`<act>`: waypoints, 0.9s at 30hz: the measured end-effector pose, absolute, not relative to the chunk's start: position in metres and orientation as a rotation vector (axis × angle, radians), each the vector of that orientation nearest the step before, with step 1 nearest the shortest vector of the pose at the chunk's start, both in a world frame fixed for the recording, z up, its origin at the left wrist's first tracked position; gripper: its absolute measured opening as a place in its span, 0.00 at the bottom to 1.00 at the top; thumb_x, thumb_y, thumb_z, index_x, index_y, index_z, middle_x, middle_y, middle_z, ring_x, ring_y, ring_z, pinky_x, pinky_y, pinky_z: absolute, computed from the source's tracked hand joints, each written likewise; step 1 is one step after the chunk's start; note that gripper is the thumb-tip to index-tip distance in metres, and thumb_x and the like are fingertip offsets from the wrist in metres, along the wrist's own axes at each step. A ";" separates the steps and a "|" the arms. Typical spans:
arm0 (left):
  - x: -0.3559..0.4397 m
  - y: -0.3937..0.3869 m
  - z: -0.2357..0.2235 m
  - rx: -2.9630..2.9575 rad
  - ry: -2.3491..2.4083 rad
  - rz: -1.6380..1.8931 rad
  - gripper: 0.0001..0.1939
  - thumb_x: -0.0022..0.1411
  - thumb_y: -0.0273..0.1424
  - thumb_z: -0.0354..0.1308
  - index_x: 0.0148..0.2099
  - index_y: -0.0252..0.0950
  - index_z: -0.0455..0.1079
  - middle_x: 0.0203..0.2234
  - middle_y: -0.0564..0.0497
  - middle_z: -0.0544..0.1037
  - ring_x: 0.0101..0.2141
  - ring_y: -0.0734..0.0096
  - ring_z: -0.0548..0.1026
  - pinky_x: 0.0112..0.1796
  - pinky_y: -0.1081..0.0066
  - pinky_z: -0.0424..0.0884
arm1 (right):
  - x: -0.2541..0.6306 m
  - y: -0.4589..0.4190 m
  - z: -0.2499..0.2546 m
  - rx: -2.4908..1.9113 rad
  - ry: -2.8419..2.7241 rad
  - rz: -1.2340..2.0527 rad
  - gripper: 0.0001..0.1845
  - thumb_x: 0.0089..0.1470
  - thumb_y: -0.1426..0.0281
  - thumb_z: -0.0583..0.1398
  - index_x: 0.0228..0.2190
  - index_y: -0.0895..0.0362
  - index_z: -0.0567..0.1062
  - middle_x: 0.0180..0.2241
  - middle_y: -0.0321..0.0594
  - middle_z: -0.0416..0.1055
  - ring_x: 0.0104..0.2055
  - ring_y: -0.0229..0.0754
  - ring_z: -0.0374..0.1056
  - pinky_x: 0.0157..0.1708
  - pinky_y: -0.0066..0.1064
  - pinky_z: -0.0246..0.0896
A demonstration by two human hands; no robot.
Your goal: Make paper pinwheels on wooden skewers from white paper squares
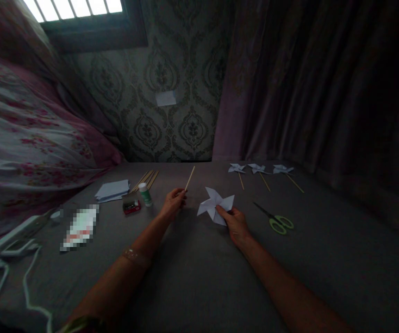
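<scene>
Between the fingers of my left hand [175, 201] is a thin wooden stick [190, 177], tilted up and away to the right. My right hand [234, 223] pinches a white paper pinwheel [215, 205], with the thumb on its front near the middle. Stick and pinwheel are apart from each other. To the right of my right hand lies a pair of scissors [278, 223] with green handles. A glue stick [145, 194] stands upright to the left of my left hand, beside a small red box [131, 206] with small dark items in it.
Several wooden sticks [146, 180] and a stack of white paper [112, 190] lie at the back left. Three pinwheels on sticks, one of them the middle pinwheel [258, 168], rest at the back right. A white cable [29, 286] runs along the left edge near a blurred packet [80, 227].
</scene>
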State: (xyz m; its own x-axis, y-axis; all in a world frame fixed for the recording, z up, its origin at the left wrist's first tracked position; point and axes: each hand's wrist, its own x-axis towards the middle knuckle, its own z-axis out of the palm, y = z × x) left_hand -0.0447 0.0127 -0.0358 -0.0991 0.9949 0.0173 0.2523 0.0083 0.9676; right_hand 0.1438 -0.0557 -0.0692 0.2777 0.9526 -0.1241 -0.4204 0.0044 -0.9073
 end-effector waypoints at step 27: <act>-0.030 -0.047 -0.035 1.005 0.787 1.083 0.24 0.45 0.44 0.68 0.42 0.35 0.76 0.20 0.55 0.67 0.19 0.82 0.59 0.21 0.76 0.48 | 0.150 -0.002 0.004 -0.441 -0.768 1.528 0.13 0.39 0.61 0.70 0.20 0.51 0.72 0.22 0.26 0.68 0.28 0.34 0.64 0.38 0.32 0.64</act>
State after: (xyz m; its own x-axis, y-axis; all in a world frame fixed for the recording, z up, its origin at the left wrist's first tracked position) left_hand -0.0304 -0.0475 -0.0347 0.2947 0.9548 -0.0395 -0.3324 0.1411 0.9325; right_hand 0.1504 -0.0020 0.0041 -0.1196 0.9784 0.1685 -0.7193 0.0316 -0.6940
